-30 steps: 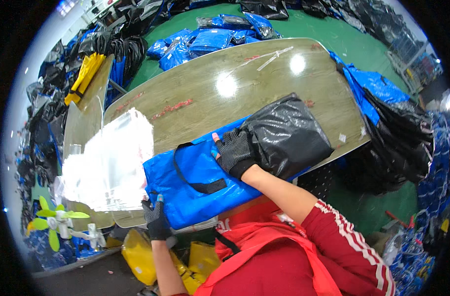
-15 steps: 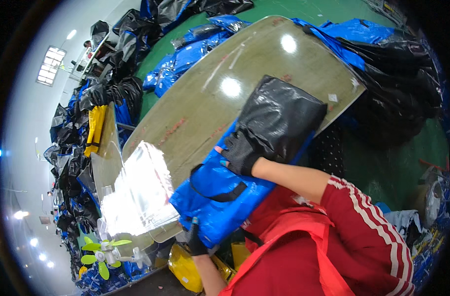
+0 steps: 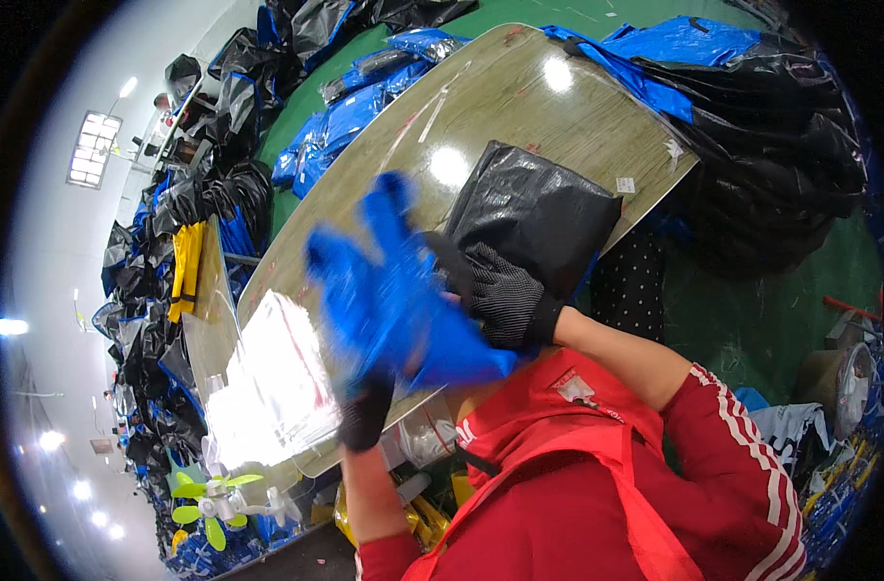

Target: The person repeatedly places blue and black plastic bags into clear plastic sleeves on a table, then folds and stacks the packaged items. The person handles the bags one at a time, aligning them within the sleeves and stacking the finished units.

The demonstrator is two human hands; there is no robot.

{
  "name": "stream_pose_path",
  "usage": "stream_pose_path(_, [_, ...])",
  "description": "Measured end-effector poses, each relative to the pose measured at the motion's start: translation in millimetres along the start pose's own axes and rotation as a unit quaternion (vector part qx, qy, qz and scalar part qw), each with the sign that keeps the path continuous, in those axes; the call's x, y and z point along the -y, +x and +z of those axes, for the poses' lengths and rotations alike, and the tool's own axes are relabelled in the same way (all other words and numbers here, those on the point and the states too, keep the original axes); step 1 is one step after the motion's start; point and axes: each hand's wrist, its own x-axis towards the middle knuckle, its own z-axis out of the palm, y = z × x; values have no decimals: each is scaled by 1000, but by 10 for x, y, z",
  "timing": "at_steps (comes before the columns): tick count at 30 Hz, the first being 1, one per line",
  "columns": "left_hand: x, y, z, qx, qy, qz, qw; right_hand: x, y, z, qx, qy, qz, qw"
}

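A large blue-and-black bag of shiny woven plastic lies partly folded on the table's near side. Its black part is flat, while the blue end is raised and smeared by motion. My left hand, in a black glove, grips the lower edge of that blue end; its fingers are partly hidden. On the black part, beside the fold, rests my right hand in a dotted black fingerless glove, fingers stretched out over the material. A dark strap shows blurred near the right fingertips.
The wood-patterned table carries a stack of clear plastic sleeves at left. Wrapped blue packages lie beyond it on the green floor. A heap of black-and-blue bags stands at right, a green-bladed fan at lower left.
My left hand has lifted the bag's blue end off the flat and moved up with it. My right hand has shifted slightly right onto the black part.
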Motion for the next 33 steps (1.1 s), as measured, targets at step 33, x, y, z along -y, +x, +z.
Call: stream_pose_path(33, [424,2666,658,-21,275,179,944,-688,-235,-1220,-41,-280,299,911])
